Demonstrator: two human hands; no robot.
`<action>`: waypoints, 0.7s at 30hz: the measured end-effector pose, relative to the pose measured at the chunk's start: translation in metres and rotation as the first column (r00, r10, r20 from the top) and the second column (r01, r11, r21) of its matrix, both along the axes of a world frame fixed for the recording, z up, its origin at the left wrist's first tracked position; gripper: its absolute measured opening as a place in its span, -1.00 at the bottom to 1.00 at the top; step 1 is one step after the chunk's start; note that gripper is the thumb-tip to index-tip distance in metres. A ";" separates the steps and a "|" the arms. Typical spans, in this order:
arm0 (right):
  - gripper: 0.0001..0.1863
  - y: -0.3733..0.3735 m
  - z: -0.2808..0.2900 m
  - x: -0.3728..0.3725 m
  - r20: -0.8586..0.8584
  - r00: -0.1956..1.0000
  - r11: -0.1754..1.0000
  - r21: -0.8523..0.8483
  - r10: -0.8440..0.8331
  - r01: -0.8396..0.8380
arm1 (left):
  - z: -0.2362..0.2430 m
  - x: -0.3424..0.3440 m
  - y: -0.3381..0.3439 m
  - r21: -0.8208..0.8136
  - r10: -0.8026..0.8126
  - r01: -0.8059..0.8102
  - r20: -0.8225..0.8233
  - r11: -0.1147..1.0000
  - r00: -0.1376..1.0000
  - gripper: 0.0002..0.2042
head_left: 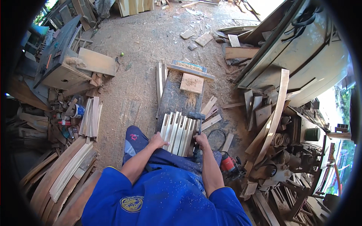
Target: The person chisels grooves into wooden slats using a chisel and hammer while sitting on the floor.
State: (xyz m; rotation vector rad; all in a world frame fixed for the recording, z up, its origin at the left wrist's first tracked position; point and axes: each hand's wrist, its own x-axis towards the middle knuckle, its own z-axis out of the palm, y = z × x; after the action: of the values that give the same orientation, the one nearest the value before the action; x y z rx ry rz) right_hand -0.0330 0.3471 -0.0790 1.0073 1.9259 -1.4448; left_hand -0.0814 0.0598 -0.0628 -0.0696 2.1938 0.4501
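Sawdust-strewn floor (pixel 137 45) spreads beyond the slotted wooden strips (pixel 175 135), left hand (pixel 157 140) gripping their left edge, right hand (pixel 201 140) curled at their right, its hold unclear.

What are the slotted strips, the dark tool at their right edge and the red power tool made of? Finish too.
Slotted strips: wood, apparently unfinished; pale, brown-streaked faces.
Dark tool: likely metal, judging by its dark, blocky head; coating unclear.
Red power tool: housing probably plastic, evenly coloured red; darker parts could be plastic or metal.
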 end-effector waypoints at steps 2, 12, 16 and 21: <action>-0.72 0.002 -0.011 0.004 -0.051 0.998 0.998 0.031 -0.046 0.048 | -0.001 -0.001 -0.005 0.027 -0.125 0.126 -0.033 0.992 0.992 -0.05; -0.61 -0.004 0.013 0.008 -0.296 0.826 0.847 -0.403 -0.479 0.346 | 0.019 0.032 -0.026 0.203 -0.117 0.331 -0.668 0.922 0.735 -0.15; -0.76 0.009 0.034 0.024 -0.131 0.781 0.441 -0.875 -0.610 0.198 | 0.065 0.049 0.018 0.256 -0.126 0.710 -0.890 0.656 0.437 -0.17; -0.79 -0.049 0.034 0.019 -0.167 0.798 0.276 -0.961 -0.579 -0.001 | 0.129 0.054 0.063 0.176 0.159 0.889 -0.980 0.423 0.119 -0.39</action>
State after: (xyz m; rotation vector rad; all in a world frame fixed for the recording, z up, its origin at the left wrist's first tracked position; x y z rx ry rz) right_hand -0.0144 0.2982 -0.0445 0.3852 0.6691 -2.7788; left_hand -0.0271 0.1224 0.0661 1.9769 2.5728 1.3818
